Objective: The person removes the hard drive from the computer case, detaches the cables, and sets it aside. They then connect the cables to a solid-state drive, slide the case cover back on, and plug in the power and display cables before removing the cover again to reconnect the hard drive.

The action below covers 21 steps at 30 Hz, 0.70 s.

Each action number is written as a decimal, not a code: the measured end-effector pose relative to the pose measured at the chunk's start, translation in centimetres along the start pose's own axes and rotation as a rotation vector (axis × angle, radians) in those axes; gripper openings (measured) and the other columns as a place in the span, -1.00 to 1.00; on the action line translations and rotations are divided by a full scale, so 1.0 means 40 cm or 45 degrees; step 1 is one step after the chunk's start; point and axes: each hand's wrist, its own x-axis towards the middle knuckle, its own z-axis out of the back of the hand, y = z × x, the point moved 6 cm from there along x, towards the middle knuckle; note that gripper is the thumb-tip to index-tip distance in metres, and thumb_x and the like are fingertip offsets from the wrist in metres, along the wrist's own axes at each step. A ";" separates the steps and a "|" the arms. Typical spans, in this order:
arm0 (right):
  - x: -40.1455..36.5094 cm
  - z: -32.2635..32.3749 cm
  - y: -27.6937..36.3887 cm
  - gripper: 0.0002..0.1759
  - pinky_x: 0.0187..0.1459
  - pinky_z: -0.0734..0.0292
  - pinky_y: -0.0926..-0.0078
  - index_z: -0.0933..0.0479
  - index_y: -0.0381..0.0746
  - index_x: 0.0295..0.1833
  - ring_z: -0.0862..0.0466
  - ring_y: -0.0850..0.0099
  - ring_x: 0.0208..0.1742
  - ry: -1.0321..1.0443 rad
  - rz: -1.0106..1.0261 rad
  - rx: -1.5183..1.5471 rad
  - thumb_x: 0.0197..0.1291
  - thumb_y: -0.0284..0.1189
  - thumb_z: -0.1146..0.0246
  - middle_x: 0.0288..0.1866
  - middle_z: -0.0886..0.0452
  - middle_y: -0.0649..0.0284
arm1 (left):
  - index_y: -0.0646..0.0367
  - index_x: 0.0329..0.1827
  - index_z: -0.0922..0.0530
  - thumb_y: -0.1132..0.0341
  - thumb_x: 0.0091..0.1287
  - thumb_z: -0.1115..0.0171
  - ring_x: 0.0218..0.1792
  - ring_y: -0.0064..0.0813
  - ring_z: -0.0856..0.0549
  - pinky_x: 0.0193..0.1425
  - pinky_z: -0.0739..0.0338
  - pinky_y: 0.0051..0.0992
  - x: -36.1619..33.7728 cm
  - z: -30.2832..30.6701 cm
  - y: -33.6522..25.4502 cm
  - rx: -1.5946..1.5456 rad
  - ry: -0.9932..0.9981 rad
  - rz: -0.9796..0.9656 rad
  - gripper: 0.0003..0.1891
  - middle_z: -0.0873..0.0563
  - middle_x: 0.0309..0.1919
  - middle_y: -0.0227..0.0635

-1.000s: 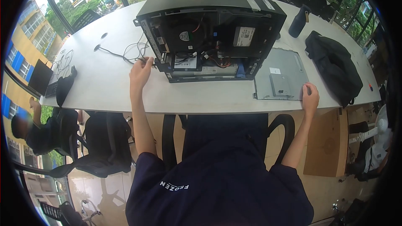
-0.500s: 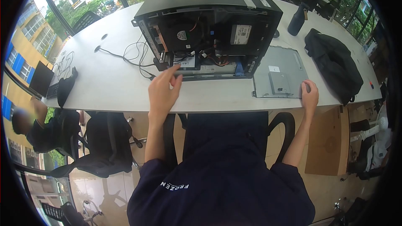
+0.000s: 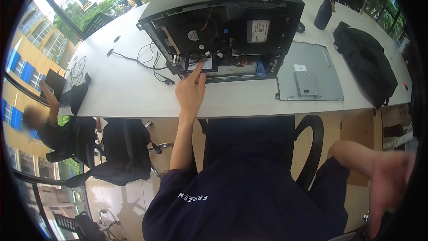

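An opened black desktop computer case [image 3: 223,6] stands on the table with its inside facing me. My left hand [image 3: 191,93] reaches to its lower left, index finger stretched onto a small drive with a white label [image 3: 195,66], the other fingers curled and holding nothing. Thin cables run just above that fingertip. My right hand [image 3: 392,178] is raised off the table at the lower right, close to the camera and blurred, its fingers seemingly spread with nothing seen in them. The grey metal side panel [image 3: 327,78] lies flat to the right of the case.
A dark bottle [image 3: 324,13] and a black cloth bag [image 3: 368,62] sit on the table's [image 3: 129,98] right side. Cables [image 3: 138,62] trail left of the case. Another person [image 3: 55,127] sits at the far left near a laptop [image 3: 54,85]. A cardboard box [image 3: 356,129] stands below.
My right hand has left the side panel's corner and swung up to the lower right. My left index finger has moved right and inward onto the labelled drive. The view has shifted slightly.
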 end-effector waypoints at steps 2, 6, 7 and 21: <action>0.100 -0.083 0.030 -0.27 0.34 -0.38 0.43 -0.41 0.04 0.51 -0.39 0.59 0.50 0.385 -0.046 0.112 0.22 -0.49 -0.44 0.50 -0.45 0.54 | -0.16 0.30 -0.69 0.31 0.39 -0.26 -0.65 -0.32 -0.55 -0.42 -0.43 -0.34 -0.012 -0.012 0.004 -0.039 0.000 0.045 -0.59 -0.54 -0.69 -0.28; 0.121 -0.145 -0.002 -0.30 0.35 -0.36 0.42 -0.41 0.04 0.50 -0.39 0.59 0.49 0.315 0.055 -0.038 0.24 -0.46 -0.41 0.49 -0.46 0.54 | -0.15 0.32 -0.67 0.32 0.42 -0.24 -0.66 -0.37 -0.48 -0.43 -0.40 -0.38 -0.015 -0.018 0.014 -0.093 -0.029 0.080 -0.59 -0.49 -0.70 -0.28; 0.122 -0.151 -0.001 -0.30 0.35 -0.36 0.42 -0.41 0.04 0.50 -0.39 0.59 0.49 0.309 0.069 -0.054 0.24 -0.45 -0.41 0.49 -0.46 0.53 | -0.15 0.32 -0.67 0.32 0.42 -0.24 -0.66 -0.37 -0.48 -0.43 -0.40 -0.38 -0.013 -0.015 0.015 -0.106 -0.039 0.084 -0.59 -0.49 -0.70 -0.28; 0.109 -0.206 0.002 -0.41 0.38 -0.32 0.40 -0.42 0.01 0.46 -0.39 0.57 0.47 0.188 0.156 -0.185 0.32 -0.37 -0.32 0.46 -0.47 0.53 | -0.16 0.36 -0.64 0.33 0.46 -0.20 -0.68 -0.32 -0.52 -0.44 -0.41 -0.34 -0.022 -0.017 0.015 -0.034 -0.010 0.064 -0.58 -0.50 -0.71 -0.25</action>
